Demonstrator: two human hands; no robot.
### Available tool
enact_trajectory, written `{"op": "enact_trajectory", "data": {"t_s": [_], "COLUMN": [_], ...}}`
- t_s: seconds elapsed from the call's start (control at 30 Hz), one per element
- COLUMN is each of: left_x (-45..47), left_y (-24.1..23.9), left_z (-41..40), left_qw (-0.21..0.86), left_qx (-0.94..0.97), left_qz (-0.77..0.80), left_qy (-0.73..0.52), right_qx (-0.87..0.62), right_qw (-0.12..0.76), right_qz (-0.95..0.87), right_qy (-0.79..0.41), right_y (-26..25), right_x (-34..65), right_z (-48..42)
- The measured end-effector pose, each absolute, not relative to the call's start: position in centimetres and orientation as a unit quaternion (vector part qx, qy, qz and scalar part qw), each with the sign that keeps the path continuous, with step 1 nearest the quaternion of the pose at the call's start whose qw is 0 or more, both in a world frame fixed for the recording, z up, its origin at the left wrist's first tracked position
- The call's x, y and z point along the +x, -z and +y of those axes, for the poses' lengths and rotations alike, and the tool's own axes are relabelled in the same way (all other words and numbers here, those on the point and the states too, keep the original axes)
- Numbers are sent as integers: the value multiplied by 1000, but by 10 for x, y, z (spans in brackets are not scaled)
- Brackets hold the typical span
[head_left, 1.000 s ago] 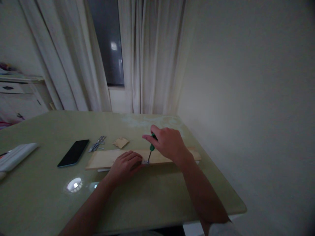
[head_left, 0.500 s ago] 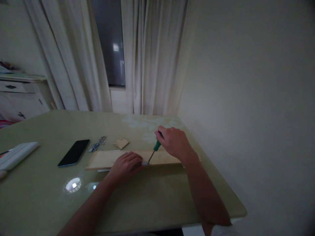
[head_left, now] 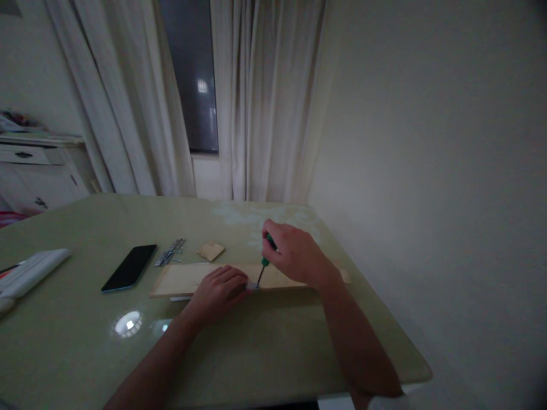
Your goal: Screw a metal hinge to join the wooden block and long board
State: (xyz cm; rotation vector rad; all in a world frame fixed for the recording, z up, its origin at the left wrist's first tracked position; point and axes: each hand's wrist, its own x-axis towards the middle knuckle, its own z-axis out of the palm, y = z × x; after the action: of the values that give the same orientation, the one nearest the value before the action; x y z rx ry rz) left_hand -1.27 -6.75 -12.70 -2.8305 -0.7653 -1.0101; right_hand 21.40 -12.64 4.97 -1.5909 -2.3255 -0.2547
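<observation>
A long pale wooden board (head_left: pixel 179 279) lies across the table. My left hand (head_left: pixel 220 289) rests on its near edge with fingers curled, pinning down a small metal hinge (head_left: pixel 252 286). Most of that hinge is under the fingers. In my right hand (head_left: pixel 294 253) is a screwdriver (head_left: pixel 265 259) with a green handle, the fingers closed round its top. Its shaft slants down so that the tip meets the hinge at the board's edge; a screw there is too small to make out.
Behind the board lie several metal hinges and screws (head_left: pixel 171 252) and a small square wood piece (head_left: pixel 211 250). A black phone (head_left: pixel 130 268) is left of them. A white object (head_left: pixel 36 273) sits at the far left. The wall (head_left: pixel 427 199) borders the table's right side.
My right hand and the screwdriver handle have shifted slightly left, so the screwdriver stands more upright. The tip stays at the hinge. My left hand keeps its place.
</observation>
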Motion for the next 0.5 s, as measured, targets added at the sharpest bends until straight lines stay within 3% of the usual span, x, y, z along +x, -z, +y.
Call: {"op": "enact_trajectory", "data": {"t_s": [0.1,0.27,0.43,0.5], "left_x": [-13,-12,-12,-11], "left_y": [125,123,122,121], "left_z": [-68,-70,-71,-72], "left_qw": [20,23,32,32], "left_qx": [-916,-912,-910,-910], "left_qz": [-249,-249,-240,-242], "left_qy": [315,326,337,335], "right_qx": [-531,-621,-469,-483], "right_qw": [178,152,212,204], "right_qz": [-822,-762,-855,-847], "right_qy": [104,99,68,90], "right_y": [-49,-51,-50,-50], "right_x": [206,215,206,201], "right_z": [-134,-126,-132,-138]}}
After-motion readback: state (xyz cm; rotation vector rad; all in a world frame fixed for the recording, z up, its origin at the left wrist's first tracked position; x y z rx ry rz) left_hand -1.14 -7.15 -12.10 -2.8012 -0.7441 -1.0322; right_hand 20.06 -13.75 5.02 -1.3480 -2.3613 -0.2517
